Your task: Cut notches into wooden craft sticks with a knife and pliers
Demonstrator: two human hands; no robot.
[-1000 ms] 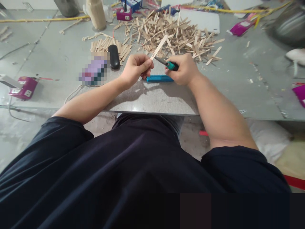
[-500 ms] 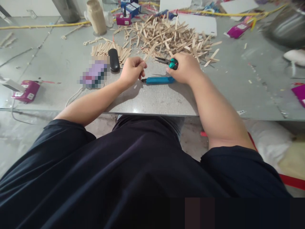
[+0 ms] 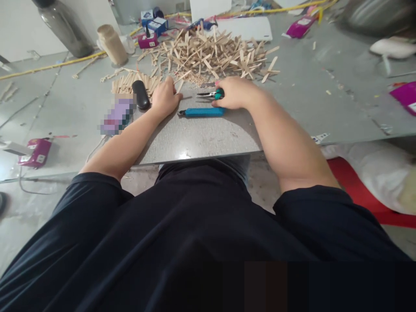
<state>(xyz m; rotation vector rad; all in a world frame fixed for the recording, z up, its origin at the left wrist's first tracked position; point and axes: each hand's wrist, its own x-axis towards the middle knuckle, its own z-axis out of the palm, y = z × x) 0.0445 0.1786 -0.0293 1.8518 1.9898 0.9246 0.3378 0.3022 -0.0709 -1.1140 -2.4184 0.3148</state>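
My right hand (image 3: 235, 92) grips long-nose pliers (image 3: 219, 93) with dark jaws and teal-and-black handles, the jaws pointing left above the table. My left hand (image 3: 165, 96) rests by the near edge of the wooden stick pile, its fingers curled downward; whatever they may hold is hidden. A thin wooden stick (image 3: 180, 84) lies beside its fingers. Between and below my hands is a blue-handled tool (image 3: 203, 112), perhaps a utility knife, with a dark tip to the left. Just left of my left hand are a black oblong case (image 3: 141, 95) and a blurred purple phone-like object (image 3: 117, 115).
A large heap of wooden sticks (image 3: 214, 52) spreads across the back, with a smaller row of sticks (image 3: 125, 82) at left. Behind stand a beige jar (image 3: 112, 45) and a dark bottle (image 3: 65, 30). A purple box (image 3: 35, 152) is at the left edge of the grey table (image 3: 191, 138).
The view has shifted, so the table sits further left. My left hand has moved slightly forward toward the sticks and turned palm down. The pliers remain in my right hand.
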